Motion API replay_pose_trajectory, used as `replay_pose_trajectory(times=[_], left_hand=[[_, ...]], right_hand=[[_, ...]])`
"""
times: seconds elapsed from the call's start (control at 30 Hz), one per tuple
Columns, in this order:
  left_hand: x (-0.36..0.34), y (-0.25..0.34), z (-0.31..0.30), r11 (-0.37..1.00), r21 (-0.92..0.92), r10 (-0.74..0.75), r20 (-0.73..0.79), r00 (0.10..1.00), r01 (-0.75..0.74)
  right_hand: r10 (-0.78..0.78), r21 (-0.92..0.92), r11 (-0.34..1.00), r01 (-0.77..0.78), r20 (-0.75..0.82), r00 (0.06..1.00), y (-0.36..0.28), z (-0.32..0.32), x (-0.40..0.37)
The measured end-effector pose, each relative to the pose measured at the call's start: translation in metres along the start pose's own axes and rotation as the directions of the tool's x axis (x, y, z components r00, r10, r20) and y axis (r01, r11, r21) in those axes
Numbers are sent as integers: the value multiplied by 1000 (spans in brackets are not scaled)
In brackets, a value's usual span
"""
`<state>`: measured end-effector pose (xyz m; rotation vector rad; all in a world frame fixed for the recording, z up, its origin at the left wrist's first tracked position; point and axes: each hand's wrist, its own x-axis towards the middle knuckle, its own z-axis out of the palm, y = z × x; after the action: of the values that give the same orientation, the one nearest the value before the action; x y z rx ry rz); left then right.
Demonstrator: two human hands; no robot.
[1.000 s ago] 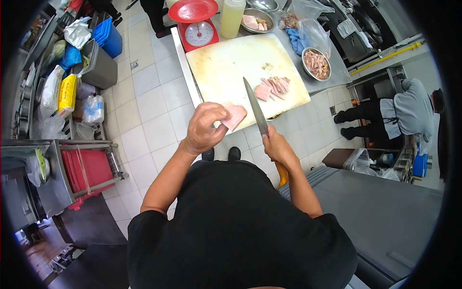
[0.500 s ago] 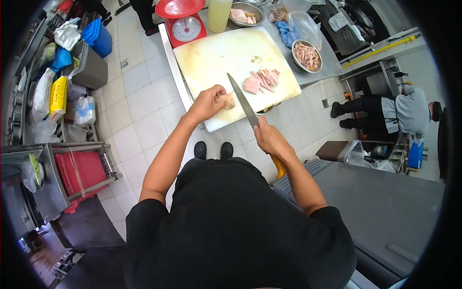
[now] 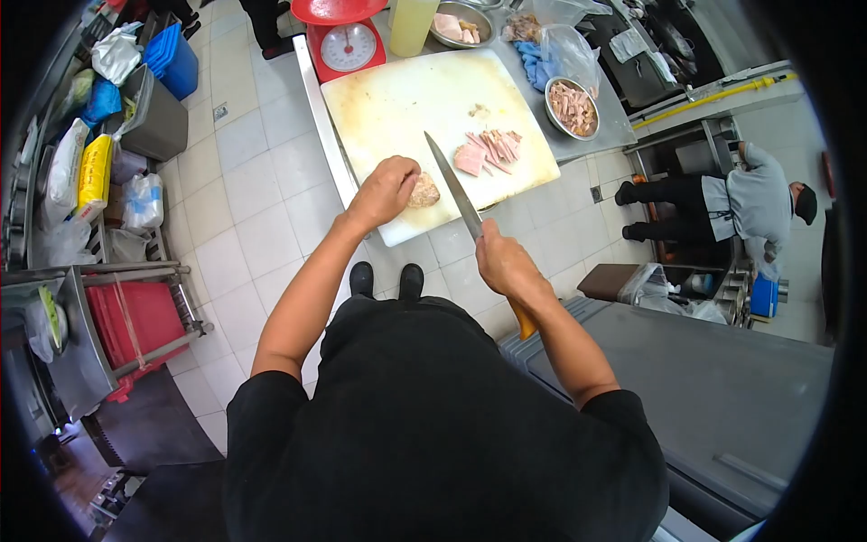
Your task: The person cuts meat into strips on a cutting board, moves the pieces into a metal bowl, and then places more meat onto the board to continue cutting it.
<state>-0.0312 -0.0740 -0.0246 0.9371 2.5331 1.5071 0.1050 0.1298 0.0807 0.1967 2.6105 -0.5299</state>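
Observation:
On the white cutting board (image 3: 397,108) lies a piece of meat (image 3: 424,191) with a browned, rough face. My left hand (image 3: 388,193) is closed at its left edge, fingers curled, and appears to grip it; the fingertips are partly hidden. My right hand (image 3: 508,264) is wrapped around a long knife (image 3: 453,185) with a yellow handle. The blade points away from me, slanting over the board between the browned piece and a cluster of pink meat strips (image 3: 492,150). A few small scraps sit above the strips.
Behind the board stand a red scale (image 3: 348,45), a container of yellow liquid (image 3: 412,25) and a bowl of meat chunks (image 3: 461,25). A bowl of cut strips (image 3: 572,108) is at the right. Another person (image 3: 750,194) stands far right; a grey lidded surface (image 3: 704,361) is nearby.
The browned piece now shows more of its rough face beside my left hand, which has turned slightly. The knife stays nearly in place. The camera view has shifted a little.

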Motion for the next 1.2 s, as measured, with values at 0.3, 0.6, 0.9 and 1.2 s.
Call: replay_pose_trajectory(times=[0.3,0.6,0.9,1.2], left_hand=[[-8,15,-14,990,138,-9,122,992,-8],[-13,23,-12,987,-88,-124,94,988,133],[-34,26,-17,897,161,442,-294,847,-413],[-56,62,-40,789,274,614,-377,694,-550]], right_hand=[[-3,94,996,3,1,1000,9,9,-1],[27,147,989,-28,9,1000,7,10,0],[98,234,965,-115,82,992,8,14,3],[40,206,978,-41,10,999,24,31,7]])
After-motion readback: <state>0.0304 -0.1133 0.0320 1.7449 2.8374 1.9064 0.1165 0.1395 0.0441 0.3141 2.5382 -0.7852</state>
